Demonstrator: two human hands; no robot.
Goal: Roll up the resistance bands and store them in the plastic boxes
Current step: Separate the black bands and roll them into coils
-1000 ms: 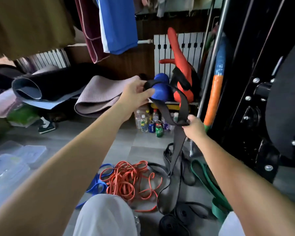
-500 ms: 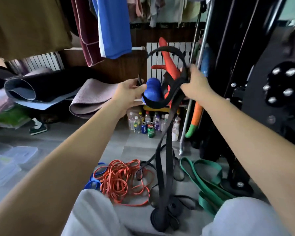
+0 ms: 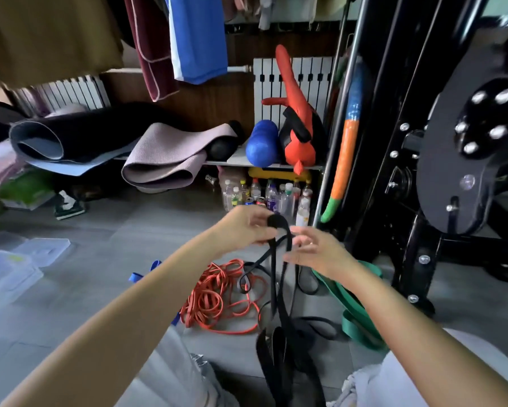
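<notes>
Several clear boxes [image 3: 9,268] lie on the floor at far left, well apart from the bands. The left hand [image 3: 241,230] pinches the folded top of the black band [image 3: 277,221], whose limp strands hang to the floor between the knees. The right hand [image 3: 314,251] is loosely spread beside them; contact is unclear. The band looks soft, light and probably springy: grip the fold firmly and roll tight.

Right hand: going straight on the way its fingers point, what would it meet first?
Most likely the black band, whose strands hang just ahead of the right hand's fingertips; behind it is the left hand, pinching the band's top. Blur hides whether they already touch.
</notes>
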